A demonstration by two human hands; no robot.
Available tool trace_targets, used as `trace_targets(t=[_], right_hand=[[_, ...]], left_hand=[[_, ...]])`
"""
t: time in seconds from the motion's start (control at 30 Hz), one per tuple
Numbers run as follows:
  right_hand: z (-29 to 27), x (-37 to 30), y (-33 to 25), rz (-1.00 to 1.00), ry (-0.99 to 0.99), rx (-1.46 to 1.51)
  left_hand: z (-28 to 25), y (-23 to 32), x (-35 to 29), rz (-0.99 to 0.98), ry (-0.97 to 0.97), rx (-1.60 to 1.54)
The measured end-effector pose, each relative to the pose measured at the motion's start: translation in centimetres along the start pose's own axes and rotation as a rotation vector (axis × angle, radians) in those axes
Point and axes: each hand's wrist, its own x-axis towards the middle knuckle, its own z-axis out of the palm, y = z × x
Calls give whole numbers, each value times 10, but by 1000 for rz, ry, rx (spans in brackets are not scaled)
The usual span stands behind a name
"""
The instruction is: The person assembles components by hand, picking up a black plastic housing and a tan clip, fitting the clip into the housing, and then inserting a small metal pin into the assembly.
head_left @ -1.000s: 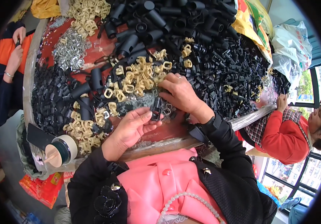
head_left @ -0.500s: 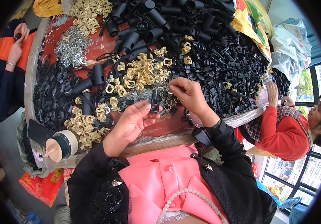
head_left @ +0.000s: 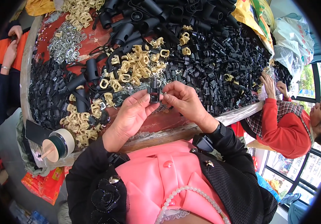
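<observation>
The left hand's (head_left: 130,115) fingers grip a black part (head_left: 154,90) upright; the right hand (head_left: 186,104), well apart half a second ago, now pinches something tiny beside it, bringing both to one piece. Beyond the fingertips lie tan clips (head_left: 141,59).

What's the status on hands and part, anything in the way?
Left hand holding black part. Right hand pinched at its right side, anything held too small to tell. Gold-coloured pieces heaped beyond, nothing blocking.
</observation>
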Motion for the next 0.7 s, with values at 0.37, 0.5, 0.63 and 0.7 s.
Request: trace_targets(t=[0.37, 0.5, 0.63, 0.7], right_hand=[[-8, -4, -2, 14, -63, -3], [-9, -9, 2, -15, -50, 58], [-5, -19, 0, -46, -47, 114], [-4, -22, 0, -48, -15, 288]], left_hand=[[-1, -1, 3, 7, -11, 4], [5, -4, 4, -26, -28, 26], [7, -5, -1, -45, -30, -1], [8, -3, -3, -67, -78, 2]])
